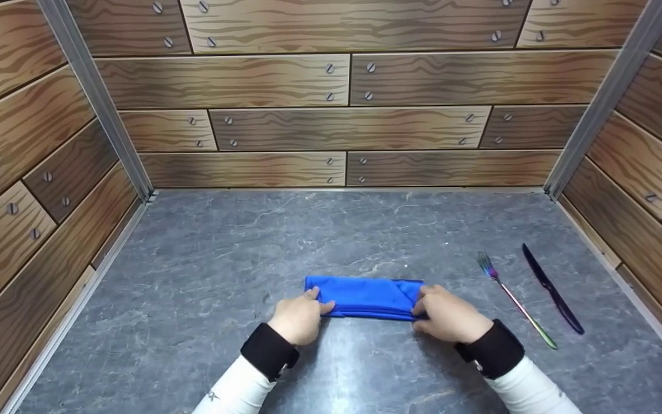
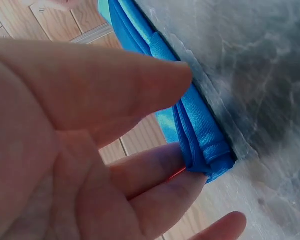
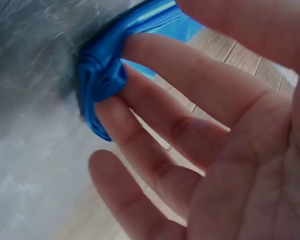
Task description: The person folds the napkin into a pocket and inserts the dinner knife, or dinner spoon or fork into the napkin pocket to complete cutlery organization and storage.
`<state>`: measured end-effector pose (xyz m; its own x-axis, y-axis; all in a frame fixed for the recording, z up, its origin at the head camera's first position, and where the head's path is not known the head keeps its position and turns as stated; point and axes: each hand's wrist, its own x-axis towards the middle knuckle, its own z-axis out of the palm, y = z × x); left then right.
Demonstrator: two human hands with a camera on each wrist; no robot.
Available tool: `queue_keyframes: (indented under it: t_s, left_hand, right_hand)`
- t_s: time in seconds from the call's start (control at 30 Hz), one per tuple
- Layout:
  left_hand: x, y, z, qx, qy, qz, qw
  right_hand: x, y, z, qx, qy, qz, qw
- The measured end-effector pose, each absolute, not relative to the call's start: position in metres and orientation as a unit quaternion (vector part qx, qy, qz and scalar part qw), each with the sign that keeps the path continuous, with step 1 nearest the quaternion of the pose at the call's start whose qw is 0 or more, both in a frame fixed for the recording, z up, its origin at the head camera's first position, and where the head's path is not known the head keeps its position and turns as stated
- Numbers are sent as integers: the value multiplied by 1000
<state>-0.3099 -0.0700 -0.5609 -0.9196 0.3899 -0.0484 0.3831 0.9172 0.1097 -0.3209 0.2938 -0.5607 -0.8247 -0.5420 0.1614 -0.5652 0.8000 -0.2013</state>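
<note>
A blue cloth (image 1: pixel 365 294), folded into a flat long strip, lies on the grey table. My left hand (image 1: pixel 298 319) touches its left end, the thumb on the near folded edge. In the left wrist view, the fingers of that hand (image 2: pixel 105 145) reach fairly straight to the cloth's layered end (image 2: pixel 212 145). At the opposite end, my right hand (image 1: pixel 449 313) rests its fingertips on the cloth. Extended fingers touch the bunched corner (image 3: pixel 102 75) in the right wrist view, with the thumb apart from them.
A rainbow-coloured fork (image 1: pixel 518 302) and a dark knife (image 1: pixel 552 287) lie slanted to the right of the right hand. Wood-patterned panels (image 1: pixel 285 129) wall the grey table (image 1: pixel 222 247) at the back and both sides, with metal posts (image 1: pixel 589 115) in the corners.
</note>
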Motion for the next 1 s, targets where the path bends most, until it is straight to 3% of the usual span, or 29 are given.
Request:
queue_keyframes:
  t_s: [0.13, 0.27, 0.4, 0.53, 0.63, 0.83, 1.0]
  left_hand:
    - [-311, -68, -564, 201, 978, 55, -5]
    - [-318, -70, -569, 212, 972, 90, -49]
    - [-320, -71, -568, 221, 966, 117, -71]
    - [-313, -67, -560, 221, 965, 129, -60]
    - [-311, -66, -556, 216, 966, 134, -52]
    - [-310, -68, -555, 203, 967, 147, -36]
    - [-311, -70, -555, 203, 966, 157, -18]
  right_hand:
    - [-302, 264, -526, 273, -945, 159, 90]
    - [-280, 217, -489, 251, -942, 209, 72]
    - [-289, 188, -493, 244, -937, 249, 4]
    - [-290, 172, -488, 232, -943, 224, -86]
    - [-290, 176, -487, 231, -944, 199, -123]
    - [-294, 221, -501, 222, -945, 204, -129]
    - [-294, 250, -507, 221, -938, 207, -172]
